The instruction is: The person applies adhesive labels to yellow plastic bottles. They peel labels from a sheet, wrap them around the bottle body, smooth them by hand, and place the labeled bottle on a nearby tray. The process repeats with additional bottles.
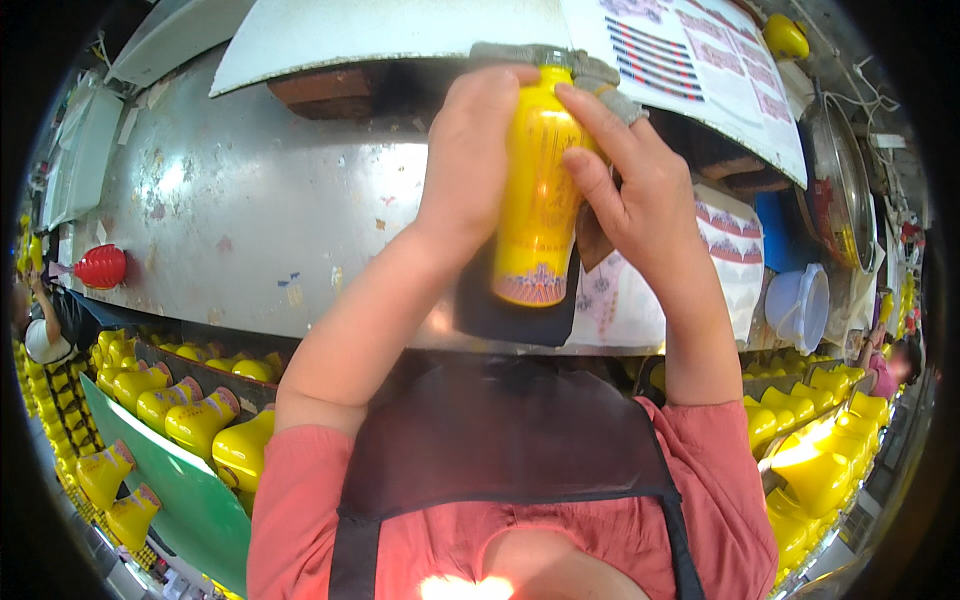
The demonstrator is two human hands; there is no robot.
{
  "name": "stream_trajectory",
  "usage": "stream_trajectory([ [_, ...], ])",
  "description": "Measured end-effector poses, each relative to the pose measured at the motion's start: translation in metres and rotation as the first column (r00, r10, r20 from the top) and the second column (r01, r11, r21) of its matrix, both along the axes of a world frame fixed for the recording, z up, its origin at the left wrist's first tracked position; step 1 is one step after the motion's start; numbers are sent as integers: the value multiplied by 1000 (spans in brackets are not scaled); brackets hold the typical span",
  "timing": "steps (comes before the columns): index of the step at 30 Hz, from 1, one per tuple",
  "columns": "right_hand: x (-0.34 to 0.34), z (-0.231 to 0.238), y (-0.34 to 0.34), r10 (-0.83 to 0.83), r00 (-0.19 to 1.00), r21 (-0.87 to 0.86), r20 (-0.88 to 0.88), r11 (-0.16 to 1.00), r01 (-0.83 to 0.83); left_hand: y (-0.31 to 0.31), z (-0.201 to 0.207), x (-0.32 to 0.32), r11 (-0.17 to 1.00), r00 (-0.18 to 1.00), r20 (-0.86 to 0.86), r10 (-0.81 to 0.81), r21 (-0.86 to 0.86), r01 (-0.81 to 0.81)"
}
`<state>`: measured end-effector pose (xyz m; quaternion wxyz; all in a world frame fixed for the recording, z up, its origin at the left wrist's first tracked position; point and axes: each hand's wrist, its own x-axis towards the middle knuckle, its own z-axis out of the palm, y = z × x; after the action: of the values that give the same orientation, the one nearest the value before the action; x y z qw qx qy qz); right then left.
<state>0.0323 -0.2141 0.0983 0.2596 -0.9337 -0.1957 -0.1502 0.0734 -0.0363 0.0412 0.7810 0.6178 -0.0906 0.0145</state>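
A glossy yellow bottle (pixel 540 220) with fine gold lettering and a patterned band near its base lies with its neck pointing away from me. My left hand (pixel 472 150) is closed along its upper left side, fingers mostly hidden behind it. On the other side, my right hand (pixel 632 178) grips the bottle's shoulder, index finger and thumb pressing on the surface. A grey cloth (pixel 610 90) sits behind the neck. Under the base is a dark pad (pixel 515 322) at the bench's near edge.
The metal bench (pixel 250 180) carries a raised white board (pixel 400 35) with decal sheets (pixel 690 50). A red scalloped cup (pixel 100 267) stands left, a white bucket (pixel 797 305) right. Yellow bottles (pixel 200 420) crowd racks on both sides. Other people are at the far left and right.
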Motion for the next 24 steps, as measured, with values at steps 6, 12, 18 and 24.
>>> stream_trajectory([
  [6, 1, -10, -9, 4, 1000, 63, -26, 998, -2, 5, -19, -17, 974, 984, 179, 12, 222, -52],
  [12, -26, -21, -21, -105, 938, 317, -331, 924, 215, 21, -38, -56, 861, 965, 261, -21, 496, -115],
  [18, -40, -59, -23, 42, 887, 449, -460, 873, 191, 32, -51, -69, 913, 986, 113, -126, 402, 70],
  [24, -44, -74, -24, 148, 897, 595, -417, 790, 146, 36, -54, -72, 969, 982, 39, -184, 176, 175],
])
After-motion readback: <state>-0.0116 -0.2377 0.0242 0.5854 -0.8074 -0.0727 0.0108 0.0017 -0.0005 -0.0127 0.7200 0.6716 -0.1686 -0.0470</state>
